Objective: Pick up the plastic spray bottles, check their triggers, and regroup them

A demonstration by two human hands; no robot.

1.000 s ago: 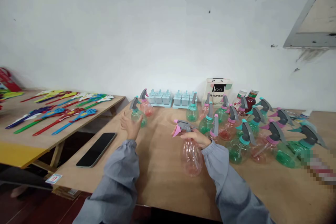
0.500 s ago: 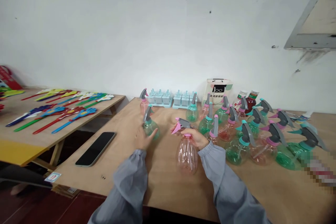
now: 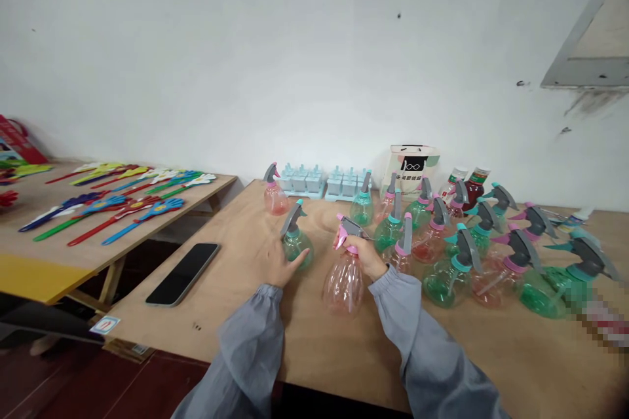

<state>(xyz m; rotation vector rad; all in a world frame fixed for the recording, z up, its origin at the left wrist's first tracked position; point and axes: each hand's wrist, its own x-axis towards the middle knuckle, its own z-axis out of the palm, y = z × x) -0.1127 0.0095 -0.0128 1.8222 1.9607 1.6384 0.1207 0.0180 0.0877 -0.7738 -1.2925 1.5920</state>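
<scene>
My right hand (image 3: 361, 252) is closed round the pink neck and grey-and-pink trigger head of a clear pink spray bottle (image 3: 344, 285), which leans slightly at the middle of the table. To its left, my left hand (image 3: 279, 263) holds a green spray bottle (image 3: 299, 243) with a grey-and-teal head. The left thumb lies across the front of that bottle; the other fingers are partly hidden at its left side. Close by my right hand stands another pink spray bottle (image 3: 400, 255).
Several more green and pink spray bottles (image 3: 447, 285) crowd the right side. A lone pink spray bottle (image 3: 276, 200) stands behind, near light blue ice-pop molds (image 3: 304, 183). A phone (image 3: 183, 275) lies at left. Colourful hand clappers (image 3: 142, 219) cover the neighbouring table.
The green spray bottle and my left hand have shifted right, nearer the pink bottle. The pink bottle's head has turned more upright in my right hand.
</scene>
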